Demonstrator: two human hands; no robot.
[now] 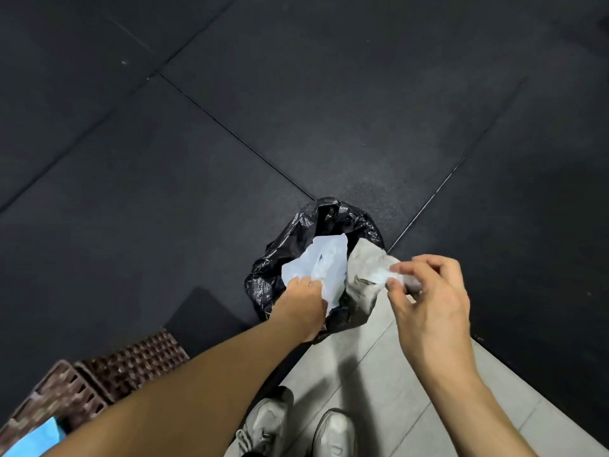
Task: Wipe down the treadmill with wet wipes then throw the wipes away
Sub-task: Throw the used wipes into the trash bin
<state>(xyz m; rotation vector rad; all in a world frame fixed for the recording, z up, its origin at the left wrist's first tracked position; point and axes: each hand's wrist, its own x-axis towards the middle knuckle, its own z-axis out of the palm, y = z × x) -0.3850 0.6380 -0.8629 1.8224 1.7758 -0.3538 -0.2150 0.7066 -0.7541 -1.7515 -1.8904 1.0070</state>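
Note:
A black trash bag (pixel 296 235) stands open on the floor just ahead of my feet. My left hand (pixel 301 293) reaches down into its mouth and grips a white wipe (pixel 324 262) that fans out over the opening. My right hand (pixel 428 291) is higher and to the right of the bag. It pinches a soiled grey wipe (pixel 365 272) between thumb and fingertips, and that wipe hangs over the bag's right rim. No treadmill is in view.
Black rubber floor mats (pixel 197 143) cover most of the ground, with light grey tiles (pixel 379 374) under my grey shoes (pixel 270 420). A brown plastic crate (pixel 99 377) with something blue inside sits at the lower left.

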